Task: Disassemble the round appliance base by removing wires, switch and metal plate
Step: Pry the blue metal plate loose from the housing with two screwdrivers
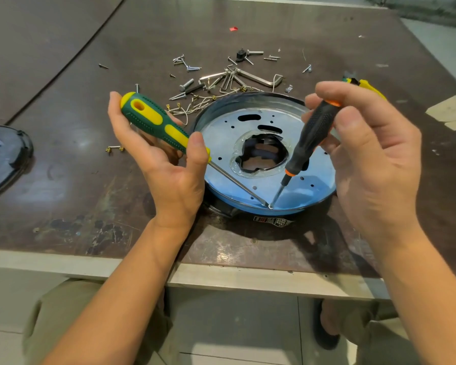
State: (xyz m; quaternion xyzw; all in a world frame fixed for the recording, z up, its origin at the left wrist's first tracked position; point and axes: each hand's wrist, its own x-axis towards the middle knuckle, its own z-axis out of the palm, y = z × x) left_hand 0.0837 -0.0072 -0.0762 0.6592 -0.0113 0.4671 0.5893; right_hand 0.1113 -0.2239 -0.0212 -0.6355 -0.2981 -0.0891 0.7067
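Note:
The round appliance base [324, 196] lies near the table's front edge, its shiny metal plate [221, 133] facing up with a ragged hole in the middle. My left hand [166, 164] holds a green and yellow screwdriver [153, 119], its shaft slanting down to the plate's near rim. My right hand [366, 154] grips a black and orange screwdriver [311, 135] held nearly upright. Both tips meet at one spot on the near rim [270, 206]. Loose white wires [192, 106] with brass terminals lie just behind the base.
A heap of screws, bolts and hex keys [229, 75] lies behind the base. A dark round cover [3, 156] sits at the left edge. A yellow tool [366, 86] peeks out behind my right hand. Tape patches [450, 111] mark the table's right side.

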